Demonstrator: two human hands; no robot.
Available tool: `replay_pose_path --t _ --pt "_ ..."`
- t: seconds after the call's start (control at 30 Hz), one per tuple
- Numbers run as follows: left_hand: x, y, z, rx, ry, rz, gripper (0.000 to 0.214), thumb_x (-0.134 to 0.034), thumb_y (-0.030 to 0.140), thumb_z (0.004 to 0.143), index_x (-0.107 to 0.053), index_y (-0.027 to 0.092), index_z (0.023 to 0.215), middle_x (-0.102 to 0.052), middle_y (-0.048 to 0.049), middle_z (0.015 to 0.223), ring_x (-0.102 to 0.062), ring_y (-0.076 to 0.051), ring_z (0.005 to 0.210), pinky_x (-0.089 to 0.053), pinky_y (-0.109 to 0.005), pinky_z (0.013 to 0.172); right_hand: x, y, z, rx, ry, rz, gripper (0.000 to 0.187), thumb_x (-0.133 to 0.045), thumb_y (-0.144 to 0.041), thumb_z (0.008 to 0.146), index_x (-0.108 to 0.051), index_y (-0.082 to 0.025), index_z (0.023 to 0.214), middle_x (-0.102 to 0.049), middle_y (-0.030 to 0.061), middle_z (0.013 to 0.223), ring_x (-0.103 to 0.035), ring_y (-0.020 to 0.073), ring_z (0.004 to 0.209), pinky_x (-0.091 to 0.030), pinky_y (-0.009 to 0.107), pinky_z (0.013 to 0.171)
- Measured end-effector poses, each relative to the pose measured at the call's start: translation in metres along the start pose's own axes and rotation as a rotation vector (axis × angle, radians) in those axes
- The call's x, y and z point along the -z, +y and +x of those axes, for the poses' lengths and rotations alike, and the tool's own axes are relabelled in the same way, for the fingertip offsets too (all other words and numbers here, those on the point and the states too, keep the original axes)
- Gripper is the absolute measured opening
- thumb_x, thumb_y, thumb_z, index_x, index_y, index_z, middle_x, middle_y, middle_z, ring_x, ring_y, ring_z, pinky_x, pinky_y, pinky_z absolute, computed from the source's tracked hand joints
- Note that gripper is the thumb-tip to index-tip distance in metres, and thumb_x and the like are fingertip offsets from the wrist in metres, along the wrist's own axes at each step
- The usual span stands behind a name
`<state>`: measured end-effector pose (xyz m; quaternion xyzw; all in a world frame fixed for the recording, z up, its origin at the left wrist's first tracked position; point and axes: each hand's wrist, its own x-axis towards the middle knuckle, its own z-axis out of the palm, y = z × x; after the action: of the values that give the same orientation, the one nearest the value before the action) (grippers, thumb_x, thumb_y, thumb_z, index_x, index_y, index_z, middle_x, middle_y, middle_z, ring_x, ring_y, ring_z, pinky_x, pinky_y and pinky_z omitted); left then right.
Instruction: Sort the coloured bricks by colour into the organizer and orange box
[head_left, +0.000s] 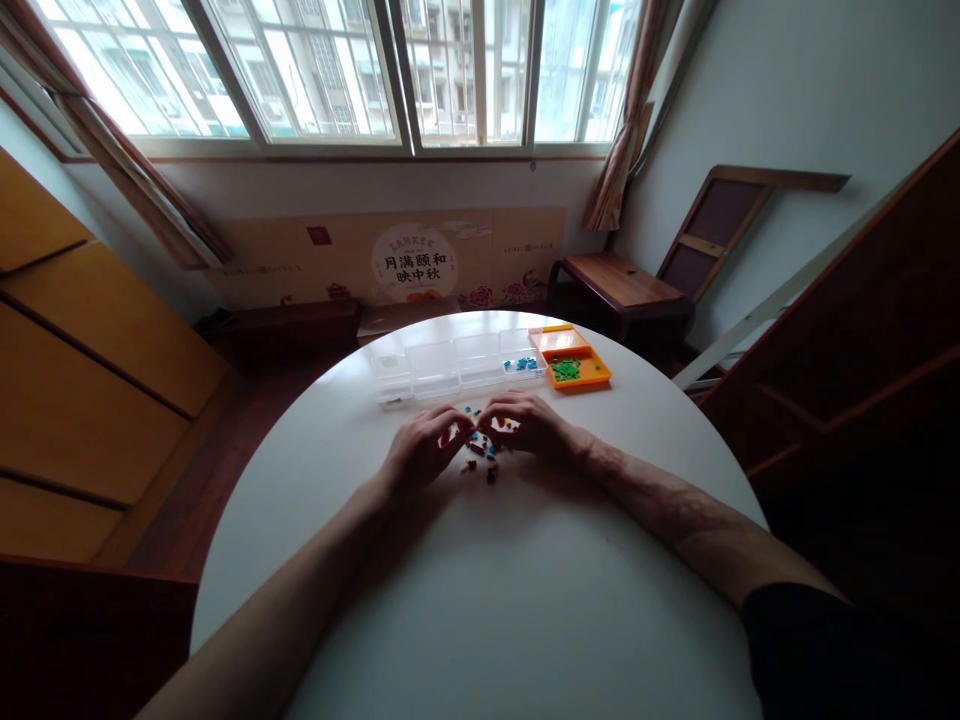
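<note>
My left hand point(430, 441) and my right hand point(526, 420) meet fingertip to fingertip above a small scatter of coloured toy bricks point(491, 463). Both hands are pinched closed. Whatever lies between the fingertips is too small to make out. The loose bricks on the white table show blue, yellow, dark and reddish pieces, some partly hidden under my fingers. Just beyond the hands lies a clear plastic compartment box point(435, 368); its right compartment holds blue bricks point(521, 364). Beside it, an orange tray point(589, 381) holds a heap of green bricks point(566, 369).
The round white table point(480, 600) fills the middle, its curved edge close beyond the boxes. Past it stand a wooden chair point(622, 280) at the right, a printed cardboard panel point(337, 260) below the window, and yellow cabinets point(82, 400) at the left.
</note>
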<state>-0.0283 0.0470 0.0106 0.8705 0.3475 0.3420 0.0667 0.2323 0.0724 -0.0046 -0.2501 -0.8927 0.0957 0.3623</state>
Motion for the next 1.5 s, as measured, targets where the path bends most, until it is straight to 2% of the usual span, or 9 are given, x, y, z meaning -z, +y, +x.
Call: replay_pose_path --t 0.13,0.23,0.4,0.53,0.7,0.93,1.1,1.3,1.5 --pt "0.001 -0.001 0.000 0.010 0.015 -0.001 0.018 -0.065 0.037 0.111 -0.077 0.026 0.106 -0.079 -0.0026 0.102 -0.069 -0.016 0.077 -0.052 -0.029 0.076 0.000 0.002 0.000 0.002 0.024 0.006 0.015 -0.069 -0.034 0.108 -0.080 -0.024 0.104 -0.080 0.0059 0.098 -0.071 0.0189 0.085 -0.056 0.032 0.085" --pt "0.003 -0.004 0.000 0.052 0.038 0.028 0.015 -0.066 0.036 0.110 -0.077 0.026 0.111 -0.079 -0.0034 0.108 -0.070 -0.018 0.081 -0.053 -0.031 0.080 0.003 0.009 0.003 -0.046 0.133 -0.046 0.014 -0.069 -0.031 0.108 -0.079 -0.024 0.101 -0.078 0.0037 0.091 -0.070 0.0190 0.084 -0.055 0.034 0.088" --pt "0.003 -0.011 -0.001 0.117 0.022 0.065 0.013 -0.066 0.030 0.106 -0.077 0.026 0.110 -0.078 -0.0032 0.108 -0.070 -0.019 0.081 -0.054 -0.036 0.085 0.014 0.031 0.005 -0.343 0.447 -0.219 0.020 -0.067 -0.035 0.108 -0.078 -0.024 0.096 -0.078 0.0038 0.089 -0.069 0.0225 0.085 -0.053 0.039 0.093" --pt "0.002 -0.013 0.000 0.141 -0.009 0.090 0.016 -0.065 0.031 0.105 -0.077 0.027 0.115 -0.076 -0.0051 0.119 -0.073 -0.023 0.095 -0.056 -0.041 0.094 0.022 0.050 0.000 -0.584 0.562 -0.287 0.019 -0.067 -0.035 0.105 -0.079 -0.022 0.100 -0.081 0.0056 0.095 -0.068 0.0248 0.085 -0.052 0.041 0.094" --pt "0.002 -0.013 0.000 0.135 -0.044 0.129 0.022 -0.063 0.032 0.106 -0.075 0.026 0.123 -0.074 -0.0083 0.129 -0.072 -0.029 0.114 -0.055 -0.047 0.104 0.022 0.051 -0.003 -0.643 0.483 -0.329 0.016 -0.067 -0.029 0.101 -0.079 -0.022 0.108 -0.081 0.0076 0.106 -0.069 0.0293 0.100 -0.050 0.043 0.100" --pt "0.003 -0.016 -0.001 0.150 -0.053 0.176 0.021 -0.065 0.033 0.104 -0.074 0.025 0.121 -0.074 -0.0092 0.130 -0.068 -0.032 0.118 -0.052 -0.051 0.109 0.010 0.023 0.008 -0.267 0.178 -0.210 0.008 -0.069 -0.022 0.104 -0.077 -0.022 0.104 -0.078 0.0075 0.107 -0.068 0.0260 0.103 -0.052 0.040 0.099" --pt "0.000 -0.017 -0.001 0.155 -0.062 0.172 0.018 -0.065 0.033 0.104 -0.074 0.025 0.117 -0.075 -0.0088 0.127 -0.068 -0.031 0.115 -0.052 -0.049 0.107 0.004 0.015 0.014 -0.188 -0.028 -0.211 0.005 -0.076 -0.021 0.101 -0.080 -0.023 0.100 -0.079 0.0053 0.101 -0.067 0.0224 0.096 -0.050 0.034 0.089" --pt "0.000 -0.017 -0.002 0.153 -0.076 0.171 0.017 -0.065 0.032 0.105 -0.074 0.025 0.118 -0.075 -0.0084 0.128 -0.069 -0.031 0.115 -0.052 -0.049 0.108 0.008 0.020 0.028 -0.157 -0.061 -0.269 0.009 -0.073 -0.017 0.099 -0.079 -0.021 0.104 -0.079 0.0057 0.101 -0.067 0.0233 0.095 -0.050 0.034 0.088" --pt "0.001 -0.016 -0.003 0.158 -0.079 0.159 0.017 -0.066 0.033 0.105 -0.074 0.024 0.117 -0.075 -0.0085 0.130 -0.069 -0.031 0.115 -0.052 -0.049 0.107 0.030 0.032 0.015 -0.337 0.000 -0.387 0.008 -0.076 -0.019 0.093 -0.078 -0.022 0.100 -0.073 0.0031 0.086 -0.067 0.0220 0.083 -0.049 0.033 0.078"
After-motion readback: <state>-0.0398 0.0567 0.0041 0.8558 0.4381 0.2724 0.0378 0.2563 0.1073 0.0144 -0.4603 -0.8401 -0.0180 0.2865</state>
